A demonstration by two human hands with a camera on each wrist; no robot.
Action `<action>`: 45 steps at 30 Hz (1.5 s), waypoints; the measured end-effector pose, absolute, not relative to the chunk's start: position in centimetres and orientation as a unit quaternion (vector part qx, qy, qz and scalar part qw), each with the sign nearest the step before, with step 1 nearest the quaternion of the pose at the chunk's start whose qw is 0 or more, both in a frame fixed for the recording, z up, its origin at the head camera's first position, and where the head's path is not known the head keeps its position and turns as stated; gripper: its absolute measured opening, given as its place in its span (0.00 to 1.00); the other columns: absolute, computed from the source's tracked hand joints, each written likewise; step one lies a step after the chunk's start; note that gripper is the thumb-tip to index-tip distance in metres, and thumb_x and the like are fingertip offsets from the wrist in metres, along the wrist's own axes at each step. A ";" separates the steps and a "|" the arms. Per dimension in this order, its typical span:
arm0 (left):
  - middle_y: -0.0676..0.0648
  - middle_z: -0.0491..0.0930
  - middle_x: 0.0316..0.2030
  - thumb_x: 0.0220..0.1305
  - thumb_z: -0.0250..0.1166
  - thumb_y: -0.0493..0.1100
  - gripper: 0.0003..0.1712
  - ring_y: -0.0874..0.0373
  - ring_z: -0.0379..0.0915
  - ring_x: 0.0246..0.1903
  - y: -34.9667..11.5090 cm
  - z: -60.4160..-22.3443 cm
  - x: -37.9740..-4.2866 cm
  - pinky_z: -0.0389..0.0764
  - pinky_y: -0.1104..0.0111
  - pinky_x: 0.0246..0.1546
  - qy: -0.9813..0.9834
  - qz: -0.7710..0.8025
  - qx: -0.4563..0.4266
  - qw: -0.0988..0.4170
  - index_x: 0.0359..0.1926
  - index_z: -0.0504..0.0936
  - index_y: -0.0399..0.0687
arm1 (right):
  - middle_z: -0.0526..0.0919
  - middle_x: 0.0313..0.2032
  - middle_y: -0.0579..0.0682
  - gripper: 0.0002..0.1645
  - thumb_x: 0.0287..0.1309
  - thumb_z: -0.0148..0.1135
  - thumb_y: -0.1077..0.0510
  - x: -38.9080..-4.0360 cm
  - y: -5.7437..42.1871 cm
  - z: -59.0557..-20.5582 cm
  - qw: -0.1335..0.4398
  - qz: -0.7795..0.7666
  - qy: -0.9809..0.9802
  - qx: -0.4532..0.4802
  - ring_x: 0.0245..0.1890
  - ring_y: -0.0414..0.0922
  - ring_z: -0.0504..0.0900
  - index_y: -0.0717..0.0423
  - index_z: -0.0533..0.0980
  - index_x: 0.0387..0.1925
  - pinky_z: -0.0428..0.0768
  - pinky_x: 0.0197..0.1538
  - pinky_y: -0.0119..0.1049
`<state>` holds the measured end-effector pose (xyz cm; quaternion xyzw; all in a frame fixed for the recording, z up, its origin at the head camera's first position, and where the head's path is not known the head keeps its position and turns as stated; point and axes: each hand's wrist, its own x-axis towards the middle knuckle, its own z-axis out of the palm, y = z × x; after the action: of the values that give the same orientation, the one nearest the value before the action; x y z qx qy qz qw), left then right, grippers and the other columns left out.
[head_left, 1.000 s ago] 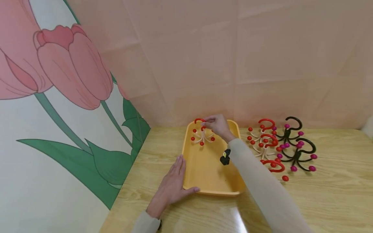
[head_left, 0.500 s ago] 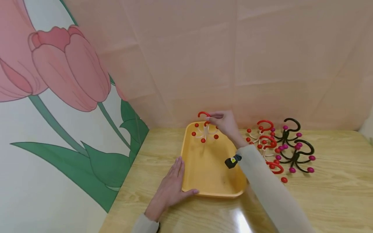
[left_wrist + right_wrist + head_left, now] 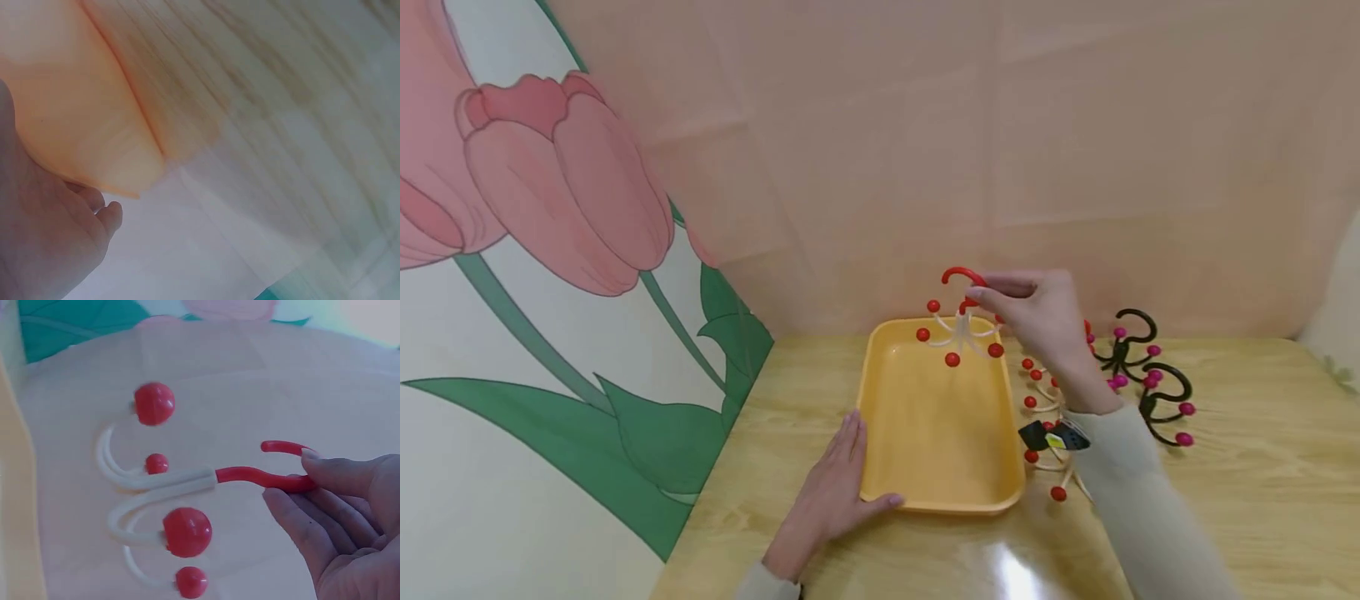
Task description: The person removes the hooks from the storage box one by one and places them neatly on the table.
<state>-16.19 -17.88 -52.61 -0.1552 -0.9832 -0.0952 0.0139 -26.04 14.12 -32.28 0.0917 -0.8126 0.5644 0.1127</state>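
My right hand (image 3: 1051,325) pinches the red hooked handle (image 3: 290,482) of a claw massager (image 3: 962,327). Its white curved prongs spread downward and end in red balls, raised over the far right part of a yellow tray (image 3: 940,450). In the right wrist view, thumb and fingers meet around the hook's bend. My left hand (image 3: 831,483) rests against the tray's near left corner, fingers straight along the left side and thumb at the front rim. The left wrist view shows this hand (image 3: 53,231) beside the tray wall (image 3: 106,150).
Right of the tray stand more massagers, partly hidden behind my right forearm: white ones with red balls (image 3: 1058,493) and black ones (image 3: 1122,350) with magenta balls. A pink cloth wall (image 3: 880,167) closes the back, and a tulip-printed panel (image 3: 595,350) runs along the left.
My right hand has lifted the red-and-white massager from the tray's far end and carried it to the right. The left hand stays at the tray's corner.
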 end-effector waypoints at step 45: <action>0.41 0.35 0.86 0.61 0.50 0.88 0.72 0.51 0.29 0.86 -18.0 -52.8 -16.1 0.55 0.54 0.84 -0.983 -0.102 -0.153 0.008 0.85 0.42 0.39 | 0.81 0.30 0.08 0.25 0.73 0.65 0.58 -15.4 36.6 -45.2 0.144 0.525 -0.837 -0.050 0.29 0.10 0.79 0.13 0.80 0.37 0.71 0.30 0.08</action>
<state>-16.12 -17.95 -52.81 -0.1527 -0.9830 -0.1018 0.0085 -15.40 36.57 -45.23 -0.0498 -0.8373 0.5250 0.1442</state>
